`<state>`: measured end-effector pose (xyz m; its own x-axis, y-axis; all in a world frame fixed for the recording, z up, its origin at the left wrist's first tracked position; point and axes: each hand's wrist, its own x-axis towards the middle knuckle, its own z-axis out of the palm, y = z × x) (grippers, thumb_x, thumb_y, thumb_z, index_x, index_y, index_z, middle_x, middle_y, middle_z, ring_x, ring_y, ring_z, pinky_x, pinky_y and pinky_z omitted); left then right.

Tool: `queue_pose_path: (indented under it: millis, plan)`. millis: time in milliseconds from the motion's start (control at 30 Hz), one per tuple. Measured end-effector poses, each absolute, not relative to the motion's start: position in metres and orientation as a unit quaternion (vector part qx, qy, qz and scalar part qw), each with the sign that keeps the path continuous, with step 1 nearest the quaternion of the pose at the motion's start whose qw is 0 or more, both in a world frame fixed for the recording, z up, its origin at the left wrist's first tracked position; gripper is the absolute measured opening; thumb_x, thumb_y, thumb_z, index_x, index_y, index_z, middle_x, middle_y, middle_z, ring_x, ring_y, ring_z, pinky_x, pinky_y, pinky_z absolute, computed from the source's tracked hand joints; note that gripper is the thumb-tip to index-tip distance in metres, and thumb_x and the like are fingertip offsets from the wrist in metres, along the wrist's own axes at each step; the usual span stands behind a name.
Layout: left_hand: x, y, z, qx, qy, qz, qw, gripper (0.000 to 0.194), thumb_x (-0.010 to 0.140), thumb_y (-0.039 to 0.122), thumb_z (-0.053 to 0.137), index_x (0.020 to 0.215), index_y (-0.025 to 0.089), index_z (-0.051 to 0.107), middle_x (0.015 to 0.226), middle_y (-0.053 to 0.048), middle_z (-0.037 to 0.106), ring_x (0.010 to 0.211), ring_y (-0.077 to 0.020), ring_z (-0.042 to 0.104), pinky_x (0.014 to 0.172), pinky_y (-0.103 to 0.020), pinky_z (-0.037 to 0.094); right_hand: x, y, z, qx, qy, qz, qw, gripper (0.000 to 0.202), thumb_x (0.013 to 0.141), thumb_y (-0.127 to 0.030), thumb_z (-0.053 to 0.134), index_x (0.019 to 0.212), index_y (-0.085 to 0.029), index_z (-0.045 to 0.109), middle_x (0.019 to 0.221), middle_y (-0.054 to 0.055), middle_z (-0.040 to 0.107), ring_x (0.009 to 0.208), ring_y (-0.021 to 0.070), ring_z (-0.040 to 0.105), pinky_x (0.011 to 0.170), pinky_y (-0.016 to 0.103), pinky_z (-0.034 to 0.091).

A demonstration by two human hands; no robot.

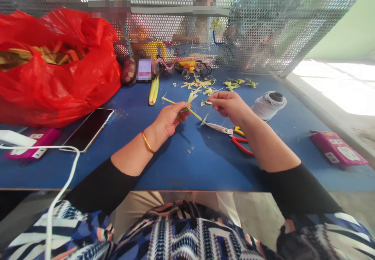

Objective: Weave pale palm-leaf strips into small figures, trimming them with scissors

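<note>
My left hand (175,116) is closed on a woven piece of pale green leaf strips (195,113), whose ends stick out on several sides. To its right, my right hand (224,101) pinches a small pale leaf piece (208,103) between thumb and fingertips. Scissors with red and yellow handles (219,128) lie below my right hand, a leaf scrap at their tips. Beyond both hands lie pale leaf clippings (199,83) and small green knotted leaf pieces (233,84). A folded leaf bundle (154,90) rests left of them.
A red plastic bag (96,72) of leaves fills the left side, near a dark phone (89,130) and a pink packet (36,144). White thread spool (265,106) and another pink packet (336,147) are at right. Perforated metal screen (175,29) closes the back.
</note>
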<state>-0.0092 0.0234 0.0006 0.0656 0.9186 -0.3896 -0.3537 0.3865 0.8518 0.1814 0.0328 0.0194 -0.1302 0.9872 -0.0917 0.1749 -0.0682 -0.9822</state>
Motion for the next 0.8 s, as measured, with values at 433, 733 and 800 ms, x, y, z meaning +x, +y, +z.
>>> queue_pose_path:
  millis: [433, 733, 800]
  plan:
    - [-0.006, 0.015, -0.005, 0.373, 0.395, 0.367, 0.755, 0.007, 0.077, 0.020, 0.070, 0.076, 0.014, 0.072, 0.078, -0.006, 0.075, 0.063, -0.0117, 0.068, 0.066, -0.023, 0.056, 0.165, 0.023, 0.015, -0.499, -0.532, 0.574, 0.371, 0.010, 0.072, -0.021, 0.068, 0.071, -0.017, 0.058, 0.050, -0.007, 0.046, 0.037, 0.0021, 0.021, 0.039, 0.022, 0.013]
    - [-0.007, 0.018, -0.002, 0.389, 0.464, 0.469, 0.643, 0.009, 0.070, 0.021, 0.075, 0.071, 0.015, 0.068, 0.068, -0.003, 0.071, 0.058, -0.0109, 0.064, 0.067, -0.026, 0.055, 0.175, 0.019, 0.019, -0.527, -0.763, 0.255, 0.274, 0.012, 0.076, -0.021, 0.061, 0.065, -0.019, 0.062, 0.058, -0.002, 0.059, 0.056, 0.0112, 0.045, 0.058, 0.026, 0.034]
    - [-0.007, 0.018, -0.003, 0.407, 0.476, 0.468, 0.624, 0.012, 0.067, 0.022, 0.078, 0.070, 0.015, 0.068, 0.067, -0.003, 0.071, 0.057, -0.0115, 0.064, 0.067, -0.028, 0.055, 0.173, 0.013, 0.022, -0.516, -0.797, 0.173, 0.263, 0.010, 0.078, -0.020, 0.059, 0.069, -0.020, 0.063, 0.062, -0.002, 0.059, 0.058, 0.0117, 0.046, 0.060, 0.026, 0.033]
